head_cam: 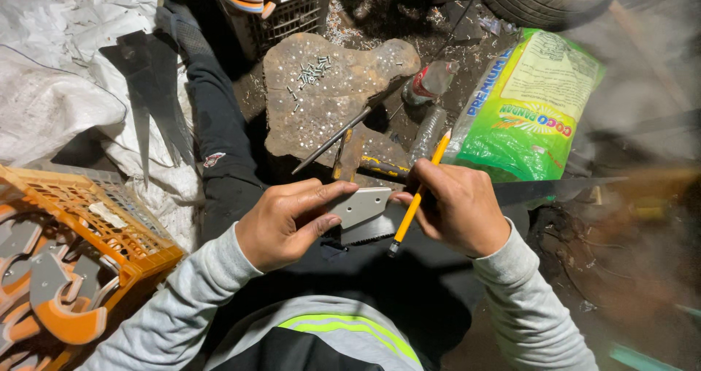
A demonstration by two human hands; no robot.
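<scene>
The left hand (288,221) pinches a pale grey metal plate (359,207) between thumb and fingers; the right hand (456,207) grips a yellow pencil (418,196), tip down, just beside the plate. The plate lies over the lap, atop a toothed saw blade (544,190) whose near end the hands hide. Its left part is covered by fingers; the far right is blurred.

The scene is lit harshly from above against dark ground. The white sacking (51,64) at upper left is nearly overexposed. Heavy blur is seen along the right edge; the centre is sharp.
</scene>
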